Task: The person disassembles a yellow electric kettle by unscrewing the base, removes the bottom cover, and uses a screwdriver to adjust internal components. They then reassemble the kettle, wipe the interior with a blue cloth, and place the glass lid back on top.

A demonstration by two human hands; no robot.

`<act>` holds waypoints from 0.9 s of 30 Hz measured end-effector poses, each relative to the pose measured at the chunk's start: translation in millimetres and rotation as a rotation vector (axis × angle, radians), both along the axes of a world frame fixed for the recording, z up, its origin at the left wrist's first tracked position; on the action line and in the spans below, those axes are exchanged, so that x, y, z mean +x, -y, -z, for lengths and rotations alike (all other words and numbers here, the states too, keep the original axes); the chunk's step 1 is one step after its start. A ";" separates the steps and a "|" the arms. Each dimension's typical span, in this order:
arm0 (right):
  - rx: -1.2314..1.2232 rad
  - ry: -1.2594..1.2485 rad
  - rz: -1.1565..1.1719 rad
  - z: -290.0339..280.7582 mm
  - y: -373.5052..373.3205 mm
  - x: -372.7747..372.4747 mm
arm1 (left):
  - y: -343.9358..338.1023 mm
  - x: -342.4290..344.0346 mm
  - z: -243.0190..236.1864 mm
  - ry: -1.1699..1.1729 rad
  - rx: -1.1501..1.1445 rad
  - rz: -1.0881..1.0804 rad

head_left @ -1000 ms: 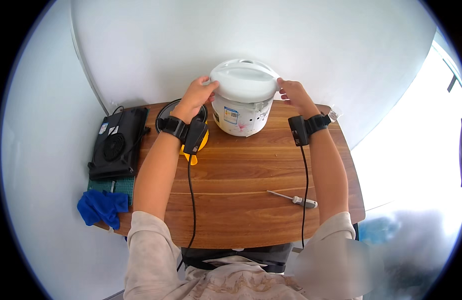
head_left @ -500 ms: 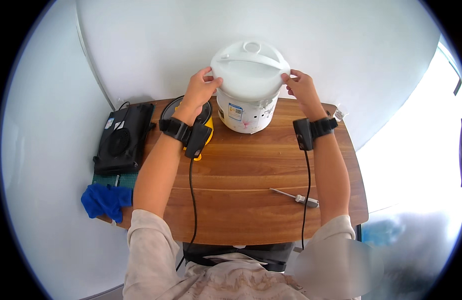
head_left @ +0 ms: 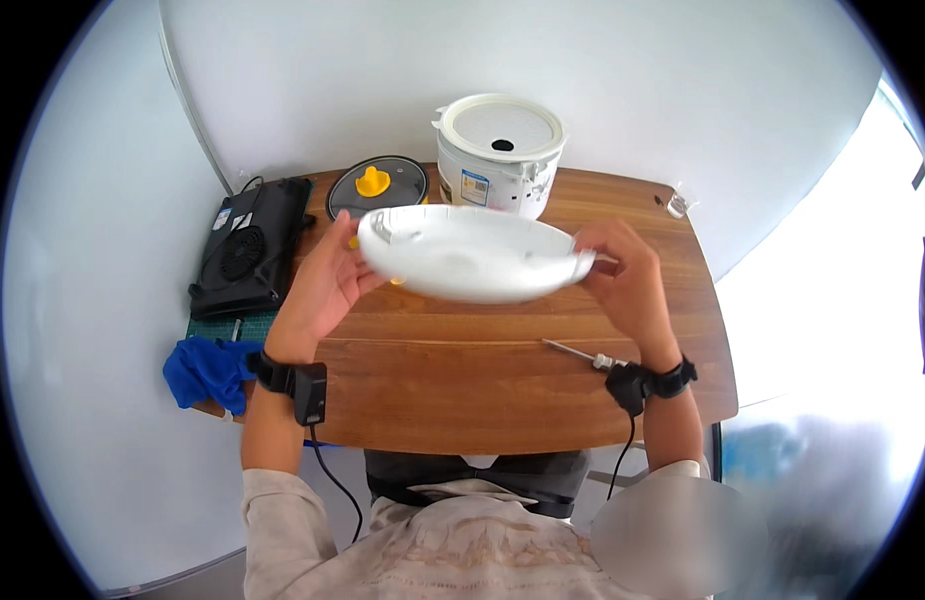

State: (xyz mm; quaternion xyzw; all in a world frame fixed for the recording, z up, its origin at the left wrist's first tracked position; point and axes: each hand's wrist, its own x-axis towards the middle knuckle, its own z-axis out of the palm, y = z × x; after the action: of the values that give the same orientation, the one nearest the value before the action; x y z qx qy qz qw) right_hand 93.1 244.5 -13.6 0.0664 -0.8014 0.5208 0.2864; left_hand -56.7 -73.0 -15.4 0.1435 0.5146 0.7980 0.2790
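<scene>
A white rice cooker lid (head_left: 473,252) is held in the air over the wooden table (head_left: 463,385), tilted nearly flat. My left hand (head_left: 328,280) grips its left edge and my right hand (head_left: 623,275) grips its right edge. Behind it, at the table's far edge, stands the white rice cooker body (head_left: 498,155) with its inner plate showing on top.
A dark round glass lid with a yellow knob (head_left: 375,185) lies left of the cooker. A black flat appliance (head_left: 248,250) sits at the left edge, a blue cloth (head_left: 208,370) below it. A screwdriver (head_left: 578,352) lies near my right wrist. A small clear object (head_left: 676,205) rests far right.
The lid has come off the cooker body and moved toward me, held in both hands. The cooker's top is now uncovered, and the camera view has shifted.
</scene>
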 end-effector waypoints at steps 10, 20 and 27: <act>0.472 -0.059 0.110 78.2 29.5 63.6 | 22.4 56.9 52.7 -0.017 -0.423 0.038; 0.645 0.159 0.154 113.2 32.8 88.6 | 14.5 67.3 90.9 -0.034 -0.381 0.078; 0.711 0.186 0.126 120.0 34.3 88.1 | 14.9 70.8 104.4 0.004 -0.416 0.079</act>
State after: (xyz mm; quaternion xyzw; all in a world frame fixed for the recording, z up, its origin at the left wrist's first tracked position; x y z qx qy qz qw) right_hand 181.2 210.2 -133.6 0.0647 -0.9574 0.1948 0.2030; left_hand 14.2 -87.9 -119.9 0.1011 0.6617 0.6633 0.3346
